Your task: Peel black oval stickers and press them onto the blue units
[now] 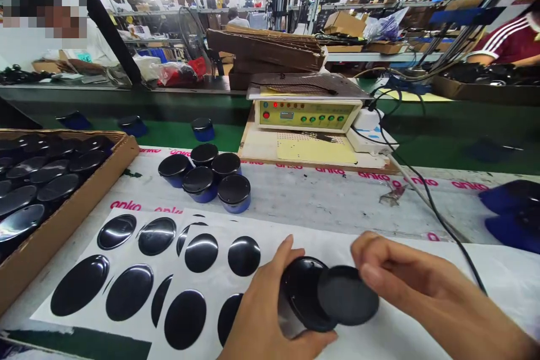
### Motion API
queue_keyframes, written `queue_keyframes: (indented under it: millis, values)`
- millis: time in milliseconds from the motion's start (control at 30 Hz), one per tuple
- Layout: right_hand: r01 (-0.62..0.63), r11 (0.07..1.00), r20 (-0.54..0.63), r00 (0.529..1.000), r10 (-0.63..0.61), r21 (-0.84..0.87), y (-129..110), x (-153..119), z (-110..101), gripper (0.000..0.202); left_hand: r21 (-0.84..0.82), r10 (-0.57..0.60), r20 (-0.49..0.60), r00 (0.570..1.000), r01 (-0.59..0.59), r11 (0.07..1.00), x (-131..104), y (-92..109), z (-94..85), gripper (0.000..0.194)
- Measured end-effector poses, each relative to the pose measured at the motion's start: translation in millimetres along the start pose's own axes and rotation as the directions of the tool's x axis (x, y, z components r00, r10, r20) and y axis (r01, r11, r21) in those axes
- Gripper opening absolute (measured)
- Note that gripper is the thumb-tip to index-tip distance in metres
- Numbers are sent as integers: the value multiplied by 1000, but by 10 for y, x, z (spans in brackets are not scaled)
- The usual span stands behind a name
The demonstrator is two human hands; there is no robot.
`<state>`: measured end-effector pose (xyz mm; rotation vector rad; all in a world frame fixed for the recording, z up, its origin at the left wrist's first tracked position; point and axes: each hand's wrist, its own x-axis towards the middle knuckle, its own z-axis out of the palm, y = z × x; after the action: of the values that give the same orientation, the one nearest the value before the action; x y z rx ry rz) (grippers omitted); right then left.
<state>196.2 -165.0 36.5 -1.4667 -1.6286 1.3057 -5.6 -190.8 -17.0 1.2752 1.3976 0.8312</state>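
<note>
My left hand (270, 304) is wrapped round a short cylindrical piece with a glossy black top (301, 287); its side is mostly hidden by my fingers. Between the thumb and fingers of my right hand (405, 281) is a thin, round, dull-black sticker (350, 296), pinched at its upper right edge. The sticker overlaps the right part of the piece's top; whether they touch I cannot tell. Left of my hands lie white sheets (179, 270) bearing several glossy black round stickers (201, 253).
Several blue cylinders with black tops (234, 191) stand beyond the sheets. A cardboard box (97, 180) of similar pieces is at left. A control box (307, 115) sits behind, its black cable (434, 208) running down the right. A green conveyor (169, 129) crosses behind; other people are beyond.
</note>
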Motion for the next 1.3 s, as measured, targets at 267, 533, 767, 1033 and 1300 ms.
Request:
queue_keyframes:
  millis: [267, 533, 767, 1033, 1300]
  values:
    - [-117, 980, 122, 988, 98, 161, -24, 138, 258, 36, 32, 50, 10, 999, -51, 998, 0, -13, -28, 92]
    - [-140, 976, 120, 985, 121, 166, 24, 147, 295, 36, 59, 78, 8, 997, -78, 995, 1, -11, -32, 84]
    - [-50, 998, 21, 999, 49, 45, 56, 169, 342, 37, 65, 95, 19, 995, -96, 993, 5, 3, -38, 85]
    - [68, 988, -54, 996, -76, -138, 34, 119, 356, 30, 4, 92, 3, 996, -92, 996, 9, 6, -36, 80]
    - [142, 955, -66, 984, -165, -261, 32, 136, 380, 28, 36, 105, 9, 994, -105, 994, -2, -37, -39, 84]
